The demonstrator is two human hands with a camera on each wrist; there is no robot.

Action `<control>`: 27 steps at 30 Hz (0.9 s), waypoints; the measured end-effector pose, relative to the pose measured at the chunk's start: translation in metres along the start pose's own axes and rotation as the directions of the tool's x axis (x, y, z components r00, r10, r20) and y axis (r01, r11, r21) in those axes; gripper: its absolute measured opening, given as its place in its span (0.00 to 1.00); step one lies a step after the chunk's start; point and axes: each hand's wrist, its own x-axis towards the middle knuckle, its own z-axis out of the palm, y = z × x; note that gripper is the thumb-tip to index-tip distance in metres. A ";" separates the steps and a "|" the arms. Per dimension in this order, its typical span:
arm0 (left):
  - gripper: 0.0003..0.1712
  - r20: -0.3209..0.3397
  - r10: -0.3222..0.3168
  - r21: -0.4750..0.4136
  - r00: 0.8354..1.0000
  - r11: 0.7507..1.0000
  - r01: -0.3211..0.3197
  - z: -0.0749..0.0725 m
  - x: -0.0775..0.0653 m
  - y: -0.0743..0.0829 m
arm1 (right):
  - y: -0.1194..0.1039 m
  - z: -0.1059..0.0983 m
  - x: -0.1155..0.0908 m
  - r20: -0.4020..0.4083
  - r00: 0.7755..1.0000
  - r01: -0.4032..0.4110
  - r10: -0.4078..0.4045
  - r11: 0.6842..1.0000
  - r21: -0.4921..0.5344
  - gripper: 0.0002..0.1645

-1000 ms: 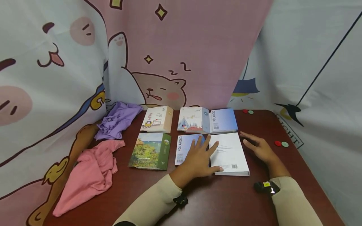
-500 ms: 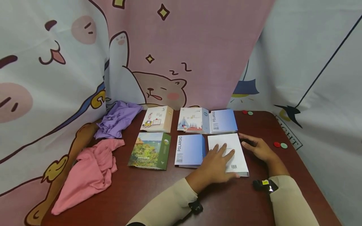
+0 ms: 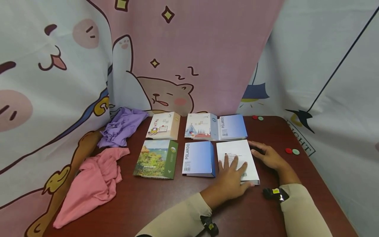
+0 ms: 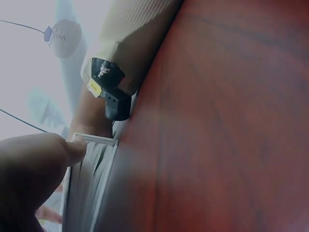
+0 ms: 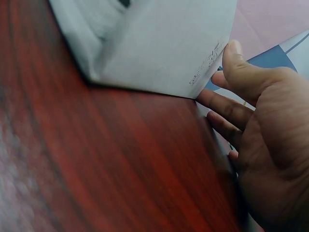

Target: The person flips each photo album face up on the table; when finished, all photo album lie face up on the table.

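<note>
The white book (image 3: 240,149) lies on the table (image 3: 127,207) under the left hand (image 3: 230,180) — fingers spread, thumb at the book's five-o'clock corner. The right hand (image 3: 270,158) touches its two-o'clock side, fingers nearly straight. Just beside the white book at nine o'clock lies a blue book (image 3: 199,158); at three, a red disc (image 3: 288,150).

Crumpled purple cloth (image 3: 122,126) lies at the left of the brown table (image 3: 133,204); pink cloth (image 3: 91,181) lies nearer, just beside it. Red dots (image 3: 288,150) and green dots (image 3: 295,151) sit in two pairs at right. Printed curtain (image 3: 207,42) hangs behind.
</note>
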 end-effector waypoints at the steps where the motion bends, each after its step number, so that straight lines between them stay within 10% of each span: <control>1: 0.42 -0.006 -0.004 -0.001 1.000 1.000 0.004 0.001 0.000 0.001 | -0.001 0.000 0.000 0.002 1.000 0.005 -0.005 1.000 0.005 0.33; 19: 0.38 -0.078 0.033 -0.029 0.996 0.999 -0.035 0.005 -0.001 0.001 | -0.006 -0.003 -0.006 -0.063 0.998 0.003 -0.001 0.999 0.034 0.33; 27: 0.41 -0.071 0.107 -0.097 0.992 0.989 -0.113 -0.007 -0.004 -0.002 | -0.018 -0.003 -0.008 -0.150 0.988 0.080 -0.037 0.953 0.294 0.31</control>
